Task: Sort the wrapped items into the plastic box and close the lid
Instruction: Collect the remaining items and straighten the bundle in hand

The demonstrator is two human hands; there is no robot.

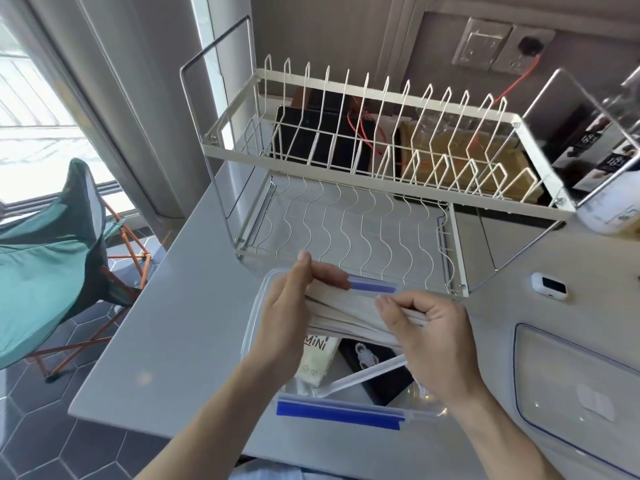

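A: Where is the plastic box (258,306) sitting?

B: It is sitting open near the front edge of the pale grey counter (187,306), blue clips (339,414) showing on its near and far rims. Its clear lid (575,386) is lying flat on the counter to the right, apart from it.

A: What is lying inside?

B: A cream packet (317,358) printed "MINI", a black packet (377,368), and one long white wrapped item (363,375) lying slantwise across them.

A: And the hands?

B: Both forearms are reaching in from the bottom of the view and meeting over the box. The left hand (291,320) is gripping the left end of a bundle of long white wrapped items (346,313), thumb on the near side and fingers curling over the top. The right hand (426,337) is pinching the bundle's right end with curled fingers. The bundle is hanging just above the box's far half.

A: What is surrounding them?

B: A white wire dish rack (363,174) is standing just behind the box. A small white device (550,285) is lying on the counter to the right, a white jar (609,209) beyond it. A wall socket (502,43) is sitting above the rack. To the left, a green folding chair (52,258) is standing on dark hexagonal floor tiles (52,445) beside a bright window (34,116).
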